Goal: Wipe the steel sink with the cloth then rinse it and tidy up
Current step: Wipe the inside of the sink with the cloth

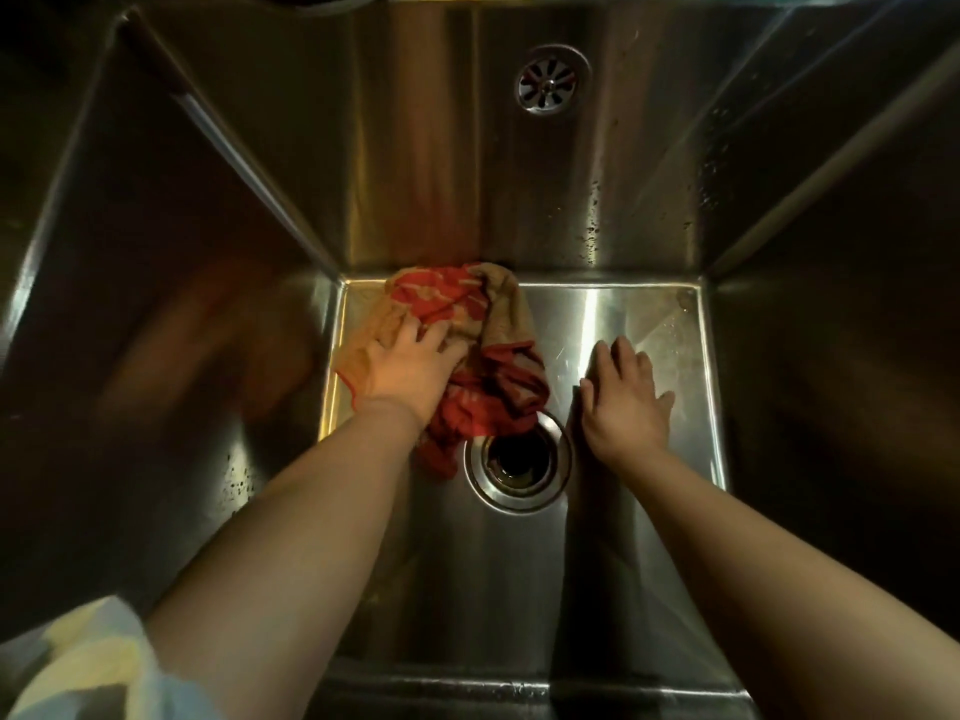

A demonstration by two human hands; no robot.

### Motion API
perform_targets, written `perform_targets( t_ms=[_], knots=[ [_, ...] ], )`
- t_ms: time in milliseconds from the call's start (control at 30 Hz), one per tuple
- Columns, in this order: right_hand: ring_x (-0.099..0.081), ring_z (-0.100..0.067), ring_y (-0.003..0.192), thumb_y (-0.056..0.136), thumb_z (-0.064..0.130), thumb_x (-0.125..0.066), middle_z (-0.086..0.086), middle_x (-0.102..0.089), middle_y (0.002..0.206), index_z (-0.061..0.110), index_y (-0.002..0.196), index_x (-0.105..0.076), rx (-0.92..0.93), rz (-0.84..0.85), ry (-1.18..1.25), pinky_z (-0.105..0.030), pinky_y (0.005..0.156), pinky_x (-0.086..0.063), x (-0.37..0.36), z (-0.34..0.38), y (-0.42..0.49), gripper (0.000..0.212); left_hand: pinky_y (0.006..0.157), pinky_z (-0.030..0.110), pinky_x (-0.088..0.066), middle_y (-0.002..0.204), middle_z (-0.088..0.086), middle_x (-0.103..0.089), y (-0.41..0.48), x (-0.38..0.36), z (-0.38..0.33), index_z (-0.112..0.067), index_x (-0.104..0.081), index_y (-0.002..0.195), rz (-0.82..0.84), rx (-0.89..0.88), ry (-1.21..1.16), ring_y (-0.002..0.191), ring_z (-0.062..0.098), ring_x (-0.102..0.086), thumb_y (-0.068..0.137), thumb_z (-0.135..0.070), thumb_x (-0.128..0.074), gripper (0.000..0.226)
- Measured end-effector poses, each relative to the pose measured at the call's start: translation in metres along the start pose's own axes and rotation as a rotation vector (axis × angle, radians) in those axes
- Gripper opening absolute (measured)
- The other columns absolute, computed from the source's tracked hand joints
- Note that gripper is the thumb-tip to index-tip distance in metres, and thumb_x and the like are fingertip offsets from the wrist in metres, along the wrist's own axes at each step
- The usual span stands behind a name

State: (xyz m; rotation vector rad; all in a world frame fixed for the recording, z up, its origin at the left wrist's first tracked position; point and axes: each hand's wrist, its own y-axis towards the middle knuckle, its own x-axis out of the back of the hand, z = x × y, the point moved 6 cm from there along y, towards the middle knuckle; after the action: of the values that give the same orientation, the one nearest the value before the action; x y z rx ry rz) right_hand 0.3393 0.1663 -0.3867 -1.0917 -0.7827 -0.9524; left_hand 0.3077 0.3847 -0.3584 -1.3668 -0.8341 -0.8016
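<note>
Two hands in the basin: my left hand (410, 371) and right hand (626, 400), both down on the floor of the steel sink (649, 314).
Cloth position: the cloth (483, 356) lies bunched at the far-left corner, its long axis running from the back wall toward the drain (517, 459), one end lapping the drain rim.
Nearer hand: left, directly on the cloth.
Left hand: spread flat, pressing the cloth, not clenching it.
Right hand: open, empty, palm on bare steel just right of the drain.
Unwiped ground, I judge: right of the cloth.
</note>
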Motion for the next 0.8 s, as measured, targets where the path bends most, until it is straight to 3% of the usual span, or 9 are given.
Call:
perform_targets(
  t_ms=[100, 200, 300, 500, 800],
  knots=[
    [0.007, -0.027, 0.144, 0.096, 0.047, -0.032, 0.000, 0.004, 0.158, 0.026, 0.148, -0.011, -0.042, 0.044, -0.024, -0.064, 0.109, -0.007, -0.010, 0.001, 0.001, 0.060, 0.104, 0.071, -0.014, 0.156, -0.005, -0.005, 0.000, -0.002, -0.002, -0.035, -0.019, 0.143, 0.022, 0.082, -0.138, 0.142, 0.033, -0.001, 0.086, -0.034, -0.050, 0.065],
    [0.011, -0.028, 0.143, 0.095, 0.051, -0.034, 0.000, 0.008, 0.158, 0.031, 0.148, -0.009, -0.079, 0.024, -0.008, -0.066, 0.108, -0.002, -0.014, 0.005, 0.003, 0.062, 0.101, 0.075, -0.002, 0.157, -0.011, 0.007, 0.007, -0.004, -0.014, -0.049, 0.001, 0.143, -0.012, 0.136, -0.263, 0.143, 0.033, 0.006, 0.089, -0.050, -0.041, 0.068],
    [0.013, -0.030, 0.143, 0.093, 0.055, -0.035, 0.000, 0.010, 0.158, 0.037, 0.147, -0.009, -0.101, 0.021, -0.002, -0.067, 0.105, 0.001, -0.016, 0.008, 0.006, 0.062, 0.099, 0.076, 0.000, 0.157, -0.009, 0.015, 0.016, -0.014, -0.018, -0.058, 0.012, 0.138, 0.013, 0.145, -0.276, 0.142, 0.036, 0.014, 0.091, -0.058, -0.035, 0.066],
    [0.014, -0.031, 0.143, 0.093, 0.056, -0.034, 0.000, 0.010, 0.158, 0.038, 0.147, -0.008, -0.107, -0.003, -0.018, -0.069, 0.104, 0.002, -0.018, 0.011, 0.006, 0.062, 0.096, 0.078, 0.003, 0.154, -0.012, 0.023, 0.027, -0.023, -0.013, -0.064, 0.014, 0.133, 0.082, 0.118, -0.290, 0.139, 0.036, 0.025, 0.077, -0.080, -0.033, 0.075],
    [0.011, -0.031, 0.142, 0.092, 0.057, -0.037, 0.000, 0.006, 0.157, 0.036, 0.147, -0.012, -0.102, 0.015, -0.016, -0.070, 0.105, -0.003, -0.011, 0.015, 0.005, 0.064, 0.098, 0.078, 0.001, 0.155, -0.013, 0.020, 0.030, -0.017, -0.002, -0.060, 0.007, 0.137, 0.082, 0.076, -0.274, 0.140, 0.034, 0.022, 0.078, -0.070, -0.047, 0.081]
  ],
)
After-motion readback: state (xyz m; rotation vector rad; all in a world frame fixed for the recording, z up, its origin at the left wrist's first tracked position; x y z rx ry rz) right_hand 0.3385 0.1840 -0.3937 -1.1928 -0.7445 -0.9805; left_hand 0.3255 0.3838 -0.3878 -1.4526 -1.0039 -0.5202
